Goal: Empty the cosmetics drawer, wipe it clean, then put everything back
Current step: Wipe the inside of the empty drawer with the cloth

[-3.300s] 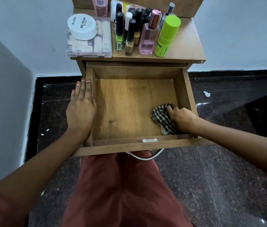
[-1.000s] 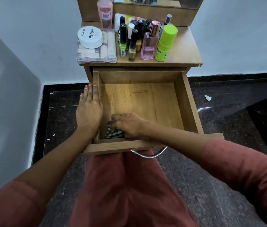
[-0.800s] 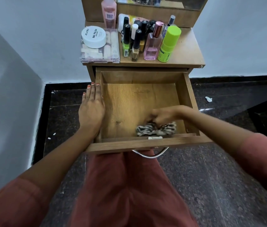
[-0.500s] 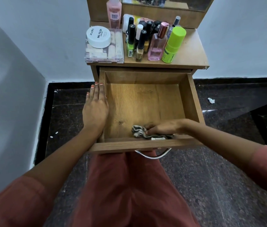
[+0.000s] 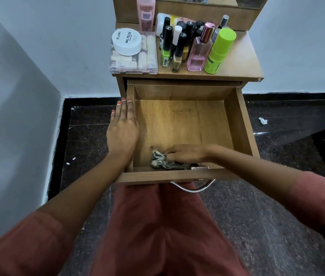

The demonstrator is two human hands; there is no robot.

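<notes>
1. Drawer. We find the wooden drawer pulled fully out of the small wooden table. Its metal handle hangs over the person's lap. The only thing inside it is the cloth.

2. Left hand. The left hand lies palm down on the drawer's left wall. Its fingers are straight and together, pointing toward the table, and they hold nothing.

3. Right hand. The right hand reaches in from the right and rests on top of the cloth, pressing it onto the drawer floor. The frame is blurred here and the thumb is hidden, so we cannot tell whether the fingers curl round the fabric or only press on it.

4. Cloth. The checked cloth is bunched against the inside of the front wall, left of centre. One end sticks out past the fingers to the left.

5. Cosmetics. All of them stand on the table top, behind the drawer:
- a white jar marked NAIL POLISH, sitting on a clear plastic box;
- a cluster of nail polish bottles just beside the box;
- a pink perfume bottle, with a green bottle touching or nearly touching it on the right;
- a tall pink bottle at the back.
</notes>
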